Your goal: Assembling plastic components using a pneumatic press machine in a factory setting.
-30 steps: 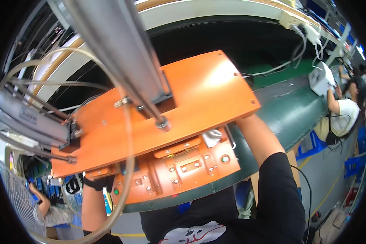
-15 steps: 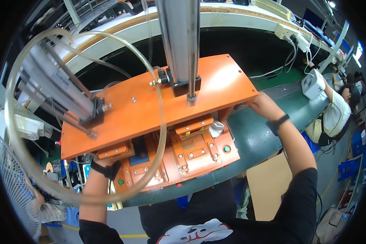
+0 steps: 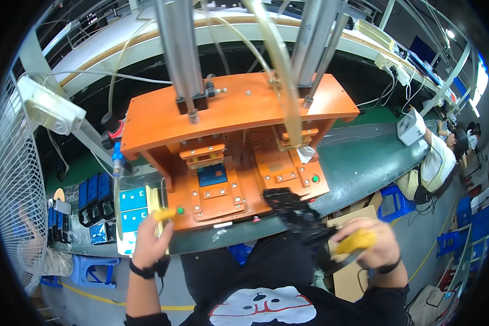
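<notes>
My right hand (image 3: 370, 244), with yellow covers on its fingers, grips a black plastic frame-like part (image 3: 294, 211). This part is blurred and tilts up toward the front right of an orange two-station press (image 3: 239, 95). Fingers apart and holding nothing, my left hand (image 3: 151, 244) is at the press's front left corner. A yellow-covered finger (image 3: 164, 214) of it points at the green button (image 3: 180, 211) there, close by; whether they touch I cannot tell. Inside the left station lies a flat blue piece (image 3: 212, 175). A second green button (image 3: 315, 179) is at the right corner.
Blue sheets (image 3: 133, 209) and black-and-blue trays (image 3: 95, 195) stand left of the press. A white fan guard (image 3: 24, 190) rises at the far left. Clear hoses (image 3: 280, 70) arch over the press. At the right are a white box-shaped device (image 3: 410, 129) and a seated person (image 3: 434, 160).
My hands have left the two ends of the press. The right has come down toward me and now holds the black part; the left is beside the front left button. The view has shifted.
</notes>
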`<action>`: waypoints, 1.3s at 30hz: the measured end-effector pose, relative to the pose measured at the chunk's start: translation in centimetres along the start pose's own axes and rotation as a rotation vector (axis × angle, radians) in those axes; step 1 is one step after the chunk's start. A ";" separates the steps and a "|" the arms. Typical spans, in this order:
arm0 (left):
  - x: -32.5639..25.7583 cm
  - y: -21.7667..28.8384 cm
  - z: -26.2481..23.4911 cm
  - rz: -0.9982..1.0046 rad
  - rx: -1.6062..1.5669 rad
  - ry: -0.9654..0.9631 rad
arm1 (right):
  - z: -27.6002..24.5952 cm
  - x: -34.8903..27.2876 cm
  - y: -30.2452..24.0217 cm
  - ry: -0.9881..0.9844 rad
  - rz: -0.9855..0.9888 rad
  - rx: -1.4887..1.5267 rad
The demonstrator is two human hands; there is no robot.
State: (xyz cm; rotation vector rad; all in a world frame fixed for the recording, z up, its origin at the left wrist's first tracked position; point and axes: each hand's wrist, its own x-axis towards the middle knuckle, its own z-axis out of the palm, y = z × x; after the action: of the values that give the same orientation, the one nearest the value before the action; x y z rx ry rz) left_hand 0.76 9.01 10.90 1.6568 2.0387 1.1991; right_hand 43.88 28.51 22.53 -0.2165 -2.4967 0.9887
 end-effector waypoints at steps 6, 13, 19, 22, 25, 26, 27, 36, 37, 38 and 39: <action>-12.5 -9.2 0.2 -0.207 0.336 0.306 | 10.6 11.0 3.2 -0.030 -0.303 -0.316; -14.3 -10.7 1.2 -0.325 0.461 0.312 | 16.0 16.5 7.0 -0.024 -0.223 -0.496; -14.1 -10.1 1.7 -0.374 0.445 0.328 | 17.8 16.9 5.8 -0.014 -0.009 -0.630; -13.8 -10.4 1.5 -0.350 0.482 0.366 | 17.5 17.5 5.4 -0.080 0.024 -0.622; -13.2 -10.6 0.1 -0.276 0.397 0.445 | 17.4 18.2 3.0 -0.058 -0.032 -0.684; -13.1 -10.6 -0.6 -0.289 0.404 0.446 | 17.6 18.6 2.1 0.007 -0.075 -0.733; -12.8 -10.7 -1.1 -0.368 0.257 0.440 | 18.4 18.3 1.1 0.090 -0.134 -0.657; -12.2 -14.0 -4.3 -0.619 -0.133 0.474 | 30.6 17.4 1.6 -0.037 0.043 -0.259; -12.4 -14.6 -4.7 -0.626 -0.121 0.462 | 30.8 17.5 0.0 -0.053 0.057 -0.221; -12.4 -15.0 -5.1 -0.635 -0.111 0.467 | 33.0 17.7 0.8 -0.019 -0.101 -0.154; -12.1 -15.1 -5.2 -0.637 -0.151 0.481 | 34.7 17.6 1.0 -0.159 -0.108 -0.120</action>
State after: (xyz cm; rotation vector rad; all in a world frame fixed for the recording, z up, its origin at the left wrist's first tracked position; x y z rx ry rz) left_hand -9.19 -4.37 -0.29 0.5836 2.3914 1.5288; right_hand 12.32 13.32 5.49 -0.0395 -2.6833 0.8436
